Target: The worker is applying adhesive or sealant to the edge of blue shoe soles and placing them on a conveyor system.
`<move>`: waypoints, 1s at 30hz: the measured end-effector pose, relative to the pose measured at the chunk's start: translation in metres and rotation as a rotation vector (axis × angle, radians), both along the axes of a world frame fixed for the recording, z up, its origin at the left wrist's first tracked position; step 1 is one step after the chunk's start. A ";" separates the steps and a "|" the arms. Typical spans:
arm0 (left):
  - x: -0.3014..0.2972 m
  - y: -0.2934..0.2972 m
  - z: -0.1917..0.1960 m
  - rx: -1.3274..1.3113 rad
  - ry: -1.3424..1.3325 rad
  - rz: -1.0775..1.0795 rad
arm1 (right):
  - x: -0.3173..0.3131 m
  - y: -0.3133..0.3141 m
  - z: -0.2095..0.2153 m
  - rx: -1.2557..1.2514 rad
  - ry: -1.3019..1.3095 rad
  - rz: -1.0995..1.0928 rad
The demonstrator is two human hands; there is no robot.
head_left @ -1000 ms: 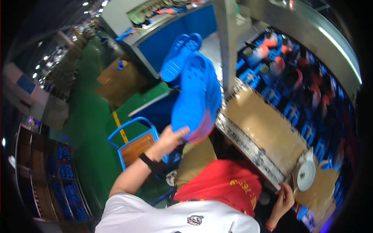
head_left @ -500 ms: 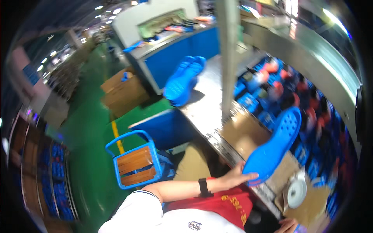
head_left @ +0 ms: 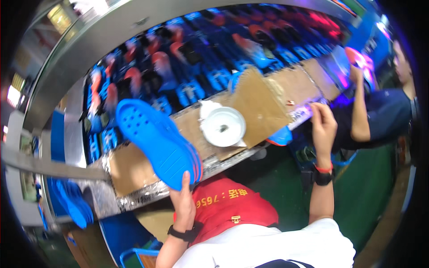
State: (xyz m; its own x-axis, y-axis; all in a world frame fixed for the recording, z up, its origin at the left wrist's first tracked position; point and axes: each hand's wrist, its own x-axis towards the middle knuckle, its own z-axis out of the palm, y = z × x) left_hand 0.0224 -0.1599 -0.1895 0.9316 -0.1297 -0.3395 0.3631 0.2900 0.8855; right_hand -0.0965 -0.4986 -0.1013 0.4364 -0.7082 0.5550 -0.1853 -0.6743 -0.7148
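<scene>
A bright blue shoe sole [head_left: 156, 143], seemingly stacked with others, has holes at its far end and red lines along its near edge. My left hand [head_left: 183, 203] grips that near end, with the thumb on the face, and holds it up over the bench edge. My right hand [head_left: 324, 127] is raised beyond the bench's near edge, thumb and fingers pinched together; whatever they hold is too small to make out. Between my hands, a white bowl [head_left: 223, 127] with a small dark spot inside rests on the cardboard-covered bench [head_left: 132, 167].
Behind the bench, a conveyor carries several rows of blue and red shoe parts [head_left: 163, 71]. An upright cardboard flap [head_left: 261, 105] stands beside the bowl. More blue soles [head_left: 73, 203] lie at far left. A co-worker [head_left: 380, 111] works at right, holding up a shoe part [head_left: 357, 60].
My view has swung right, toward the conveyor and co-worker. My right hand has risen from the lower edge. My left hand still holds the shoe sole.
</scene>
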 end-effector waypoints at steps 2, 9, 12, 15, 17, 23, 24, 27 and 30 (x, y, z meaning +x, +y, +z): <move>-0.006 -0.001 0.014 -0.001 0.058 -0.054 | -0.003 -0.014 -0.002 -0.046 0.154 0.061; -0.008 0.030 0.047 0.105 0.151 -0.323 | 0.016 -0.030 -0.032 0.080 0.336 0.226; -0.005 0.038 0.050 0.208 0.040 -0.316 | 0.029 -0.031 -0.037 0.185 0.379 0.294; 0.002 0.042 0.051 0.296 -0.088 -0.246 | 0.038 -0.031 -0.044 0.158 0.485 0.300; 0.014 0.052 0.047 0.474 -0.221 -0.259 | 0.040 -0.029 -0.043 0.156 0.463 0.292; 0.028 0.048 0.053 0.578 -0.364 -0.287 | 0.038 -0.044 -0.059 0.117 0.461 0.347; 0.028 0.044 0.054 0.589 -0.354 -0.283 | 0.036 -0.044 -0.053 0.119 0.476 0.310; 0.035 0.044 0.046 0.800 -0.530 -0.226 | 0.029 -0.041 -0.019 0.125 0.289 0.175; 0.040 0.036 0.062 0.932 -0.588 -0.245 | 0.030 -0.030 0.027 -0.041 0.078 0.122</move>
State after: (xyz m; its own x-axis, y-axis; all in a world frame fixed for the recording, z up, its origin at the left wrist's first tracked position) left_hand 0.0623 -0.1234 -0.1274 0.9629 -0.2567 0.0838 -0.2258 -0.5950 0.7714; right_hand -0.0663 -0.5286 -0.0743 0.5605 -0.6247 0.5437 -0.1540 -0.7237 -0.6727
